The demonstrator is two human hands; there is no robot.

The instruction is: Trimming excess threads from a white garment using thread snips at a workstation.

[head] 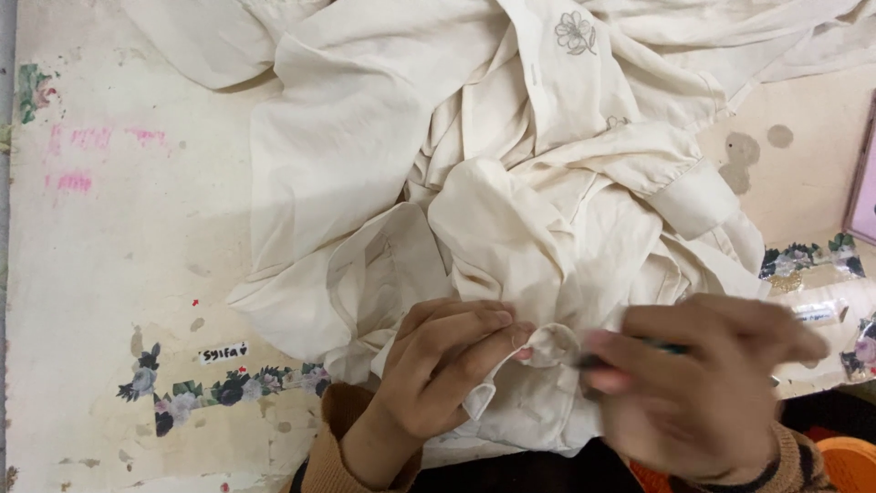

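A crumpled cream garment [474, 155] with an embroidered flower [575, 32] and a buttoned cuff [695, 198] lies across the worn table [119, 237]. My left hand [438, 365] pinches a small fold of the cream cloth [550, 345] near the table's front edge. My right hand [703, 393], blurred by motion, is right beside that fold and holds a thin dark tool [671, 348] whose kind I cannot tell.
Strips of flowered tape [228, 388] and a small white label [224, 353] are stuck to the table at the lower left. More flowered tape [808, 257] sits at the right. A pink-edged object [862, 196] stands at the right edge, an orange one [849, 461] at the bottom right.
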